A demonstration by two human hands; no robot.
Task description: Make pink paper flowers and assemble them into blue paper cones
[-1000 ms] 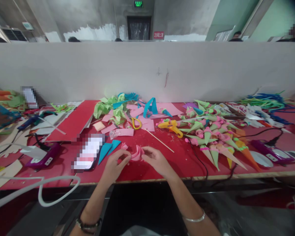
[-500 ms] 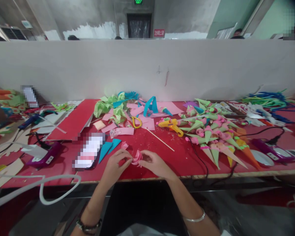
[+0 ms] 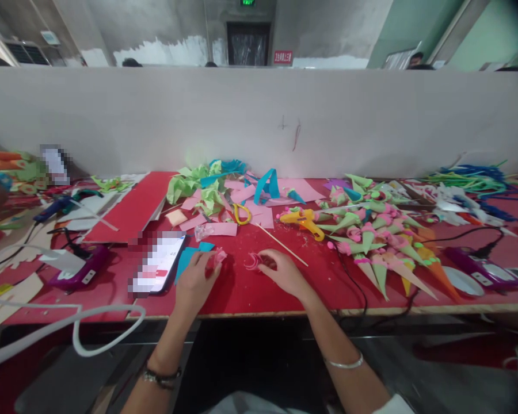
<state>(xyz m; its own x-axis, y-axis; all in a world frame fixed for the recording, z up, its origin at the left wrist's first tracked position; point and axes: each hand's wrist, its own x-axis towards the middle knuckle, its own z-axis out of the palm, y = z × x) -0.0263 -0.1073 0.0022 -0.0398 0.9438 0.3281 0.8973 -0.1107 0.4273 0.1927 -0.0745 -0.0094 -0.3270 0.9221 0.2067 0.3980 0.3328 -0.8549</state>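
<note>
My left hand pinches a small crumpled pink paper piece, just right of the blue paper pieces. Across a short gap, the fingertips of my right hand are closed on a curled pink paper flower made of layered petals. Both pink pieces are a little above the red tabletop. A phone lies left of my left hand. Beyond my right hand lies a thin wooden stick.
Yellow scissors lie among pink, green and blue paper scraps. A yellow glue gun sits beside a heap of paper cones. Purple power strips flank the work area. A white partition stands behind.
My hands have moved apart and slightly away from me. The left now pinches the small pink piece that lay on the table; the right has carried the pink flower to the right.
</note>
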